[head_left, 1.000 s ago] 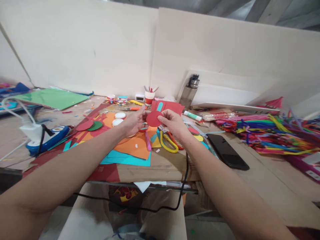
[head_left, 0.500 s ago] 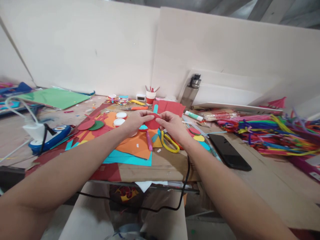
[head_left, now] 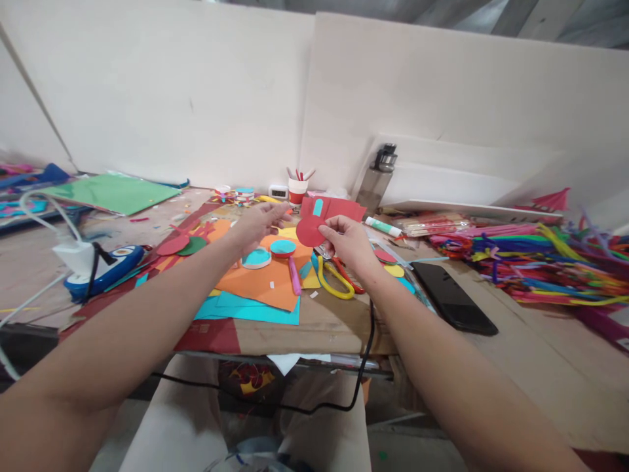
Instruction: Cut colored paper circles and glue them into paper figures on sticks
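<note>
My right hand (head_left: 344, 237) pinches a round red paper piece (head_left: 309, 232) by its right edge and holds it above the table. A light blue strip (head_left: 318, 207) stands up at the top of this piece. My left hand (head_left: 260, 224) is apart from the piece, to its left, with fingers loosely spread and nothing visible in them. Below the hands are two shallow round cups with blue insides, one white-rimmed (head_left: 256, 257) and one red (head_left: 283, 248). They lie on orange paper (head_left: 260, 286), near a pink marker (head_left: 294, 275) and yellow-handled scissors (head_left: 334, 278).
A black phone (head_left: 452, 298) and a glue stick (head_left: 383, 227) lie to the right, before heaped colourful pipe cleaners (head_left: 531, 262). A bottle (head_left: 376, 180) leans at the back. On the left are a blue power strip (head_left: 105, 272) and a green sheet (head_left: 115, 192). A black cable (head_left: 369, 334) hangs over the front edge.
My left hand has let go of the red paper piece and moved up and left. My right hand has shifted the piece slightly up and right. The two blue-lined cups show more fully now.
</note>
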